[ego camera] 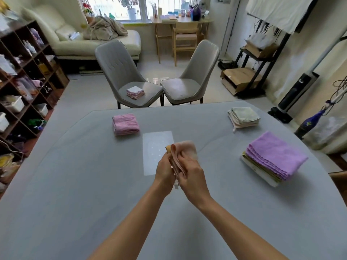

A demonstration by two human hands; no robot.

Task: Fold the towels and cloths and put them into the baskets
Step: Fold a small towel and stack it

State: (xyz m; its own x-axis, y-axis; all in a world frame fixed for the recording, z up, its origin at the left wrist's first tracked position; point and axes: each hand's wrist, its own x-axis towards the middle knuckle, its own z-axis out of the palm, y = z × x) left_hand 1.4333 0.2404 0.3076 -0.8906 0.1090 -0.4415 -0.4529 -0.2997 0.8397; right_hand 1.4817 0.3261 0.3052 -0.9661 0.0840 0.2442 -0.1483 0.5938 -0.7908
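Both hands hold a small folded peach cloth (185, 150) above the middle of the grey table (75, 184). My left hand (164, 169) grips its left edge and my right hand (191, 175) clasps it from the right, fingers curled over the folds. A folded pink towel (125, 124) lies at the far left of the table. A folded pale green towel stack (243, 116) sits at the far right. Nearer on the right is a stack topped by a purple towel (274, 156). No basket shows on the table.
Two grey chairs stand beyond the table; the left chair (120, 72) carries a small folded pink and white cloth pile (135, 92), the right chair (195, 76) is bare. A dark shelf unit (28, 81) with white bins lines the left. A rack and boxes (242, 79) stand right.
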